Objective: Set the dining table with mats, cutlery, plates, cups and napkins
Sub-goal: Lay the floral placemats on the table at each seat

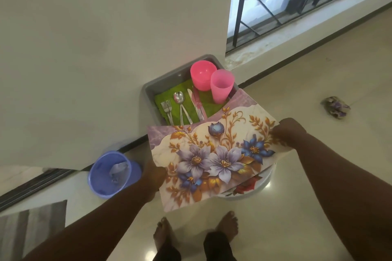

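Observation:
I hold a floral mat [214, 154], with purple and blue flowers on it, flat above the floor. My left hand [154, 174] grips its left edge and my right hand [288, 133] pinches its right edge. Behind the mat a grey tray [152, 89] stands against the wall. It holds a green cloth [163, 97], forks [167, 109], spoons [180, 104], knives [196, 101], a pink bowl [201, 73] and a pink cup [220, 87]. A white plate [250, 188] with a red flower print shows under the mat's lower right corner.
A blue bucket [110, 174] with crumpled paper inside stands on the floor at the left by the wall. A crumpled wrapper [335, 107] lies on the floor at the right. A grey rug [31, 226] is at the lower left. A barred window [297, 2] is at the upper right. My bare feet [195, 231] are below the mat.

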